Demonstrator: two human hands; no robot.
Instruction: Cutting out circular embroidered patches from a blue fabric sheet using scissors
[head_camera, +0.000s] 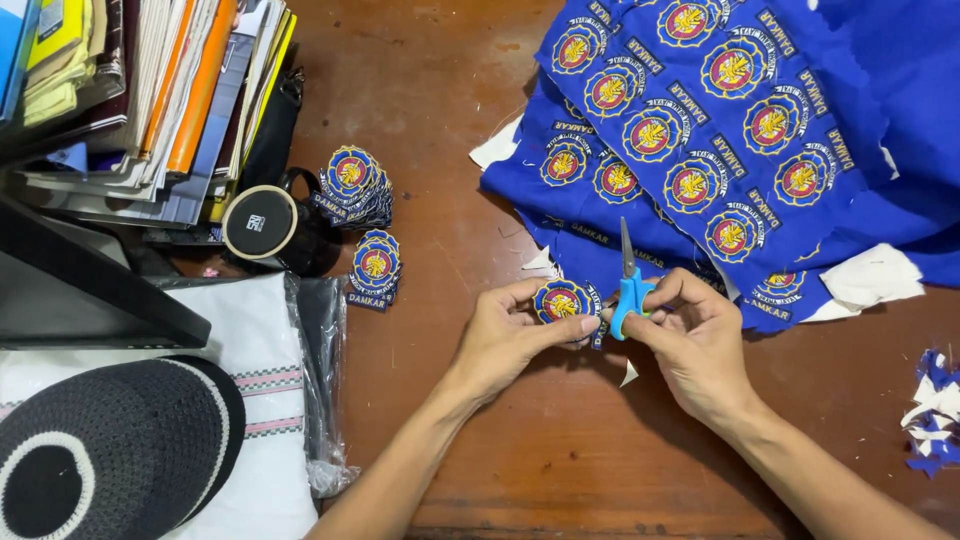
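Observation:
My left hand (505, 335) pinches a round blue embroidered patch (561, 301) with a red and yellow emblem. My right hand (695, 335) grips small scissors (629, 280) with blue handles, blades pointing up and away, right beside the patch's edge. Both hands hover over a brown wooden table (430, 110). Just beyond them lies a blue cloth sheet (760, 110) covered with rows of the same uncut emblems. Two piles of cut patches (362, 215) sit to the left on the table.
A black mug (265, 225) stands next to the patch piles. Stacked books and papers (160, 90) fill the far left. A black knitted cap (110, 450) rests on folded white cloth in plastic (265, 400). Blue and white fabric scraps (930, 410) lie at the right edge.

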